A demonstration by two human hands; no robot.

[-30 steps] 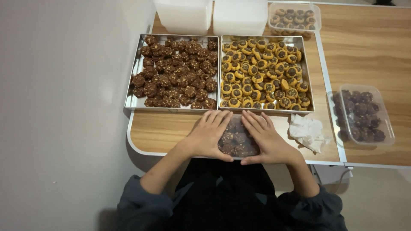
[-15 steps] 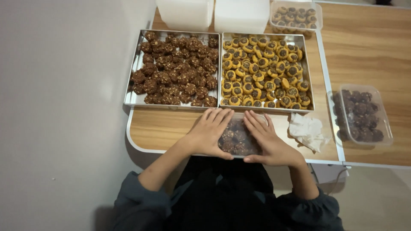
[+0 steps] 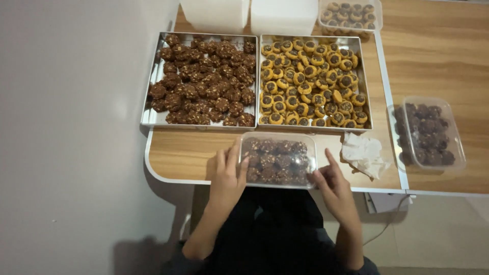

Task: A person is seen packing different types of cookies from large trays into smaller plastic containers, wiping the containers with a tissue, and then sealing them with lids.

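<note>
The lidded box (image 3: pixel 277 161) of dark cookies sits at the table (image 3: pixel 178 153) edge. Left hand (image 3: pixel 227 175) and right hand (image 3: pixel 331 184) lie open against its ends, not gripping; lid-sealing looks underway, needing even pressure along the rim.

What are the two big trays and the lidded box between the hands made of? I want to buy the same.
The two trays look like bare metal, perhaps aluminium or steel: grey, dull sheen, thin folded rims. The lidded box looks like thin clear plastic: the dark cookies show through it, slightly hazed.
</note>
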